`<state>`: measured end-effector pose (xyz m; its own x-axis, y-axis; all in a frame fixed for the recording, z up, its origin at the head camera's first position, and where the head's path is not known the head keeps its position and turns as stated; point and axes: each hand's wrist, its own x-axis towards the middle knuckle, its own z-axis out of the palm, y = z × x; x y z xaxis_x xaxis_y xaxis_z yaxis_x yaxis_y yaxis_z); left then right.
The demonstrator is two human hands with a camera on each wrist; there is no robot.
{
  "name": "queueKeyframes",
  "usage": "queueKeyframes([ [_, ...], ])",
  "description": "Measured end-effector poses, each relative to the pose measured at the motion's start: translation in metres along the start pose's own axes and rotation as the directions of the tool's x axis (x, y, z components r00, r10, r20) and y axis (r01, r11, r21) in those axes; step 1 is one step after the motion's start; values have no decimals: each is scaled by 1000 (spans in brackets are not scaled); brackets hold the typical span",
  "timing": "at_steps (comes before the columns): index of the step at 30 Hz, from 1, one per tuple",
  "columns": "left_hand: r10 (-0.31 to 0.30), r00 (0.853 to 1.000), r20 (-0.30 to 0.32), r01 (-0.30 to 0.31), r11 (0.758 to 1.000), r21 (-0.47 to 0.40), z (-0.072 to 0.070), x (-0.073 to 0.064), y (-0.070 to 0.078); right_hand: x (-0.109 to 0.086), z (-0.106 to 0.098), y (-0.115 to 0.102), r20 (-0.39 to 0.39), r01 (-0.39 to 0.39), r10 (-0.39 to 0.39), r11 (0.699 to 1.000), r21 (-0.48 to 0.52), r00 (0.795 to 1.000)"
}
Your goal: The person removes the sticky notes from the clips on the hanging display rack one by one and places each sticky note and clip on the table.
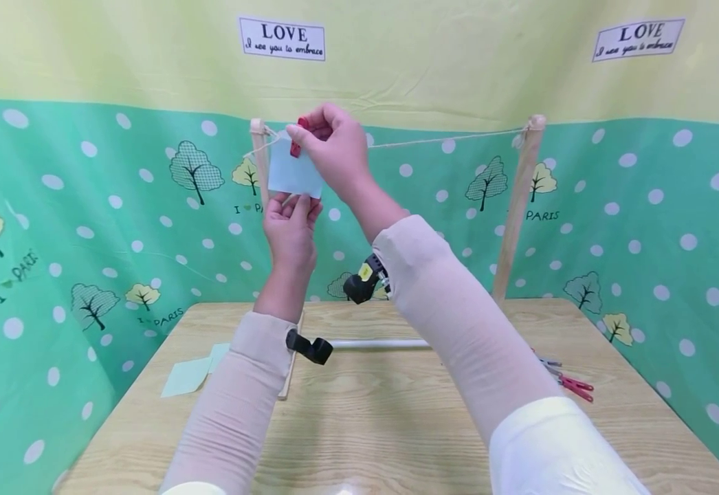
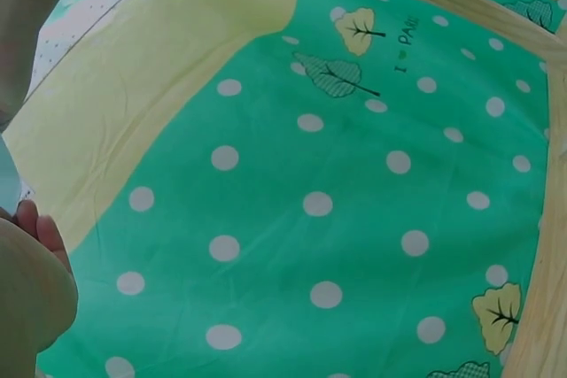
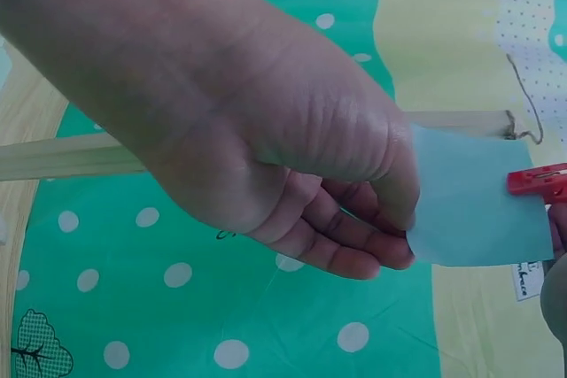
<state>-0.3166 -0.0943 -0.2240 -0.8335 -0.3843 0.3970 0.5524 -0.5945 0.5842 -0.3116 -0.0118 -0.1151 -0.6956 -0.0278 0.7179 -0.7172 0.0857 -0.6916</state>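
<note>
A light blue square of paper (image 1: pixel 294 168) is held up at the left end of the string (image 1: pixel 452 139), near the left wooden post (image 1: pixel 260 165). Its lower edge is pinched by my left hand (image 1: pixel 291 234), with the thumb in front. At the paper's top, my right hand (image 1: pixel 337 148) pinches a red clothespin (image 1: pixel 295 141). The right wrist view shows this clothespin (image 3: pixel 536 183) over the paper (image 3: pixel 478 201), opposite the edge the left hand (image 3: pixel 337 174) holds. Whether its jaws also grip the string is hidden. In the left wrist view, only part of a hand (image 2: pixel 35 281) shows.
Pale paper sheets (image 1: pixel 186 377) lie at the left of the wooden table (image 1: pixel 372 426). Several clothespins (image 1: pixel 576 387), some red, lie at the right, partly behind my right sleeve. A white rod (image 1: pixel 378 344) runs between the stand's feet; the right post (image 1: pixel 517 213) holds the string's other end.
</note>
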Motion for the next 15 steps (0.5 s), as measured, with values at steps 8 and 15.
queueKeyframes([
  [8,4,1000,-19,-4,1000,26,1,-2,1,1,-7,3,-114,106,-85,975,193,990],
  [15,12,1000,3,-12,1000,13,0,-4,1,2,-16,3,-151,147,-108,949,280,983],
])
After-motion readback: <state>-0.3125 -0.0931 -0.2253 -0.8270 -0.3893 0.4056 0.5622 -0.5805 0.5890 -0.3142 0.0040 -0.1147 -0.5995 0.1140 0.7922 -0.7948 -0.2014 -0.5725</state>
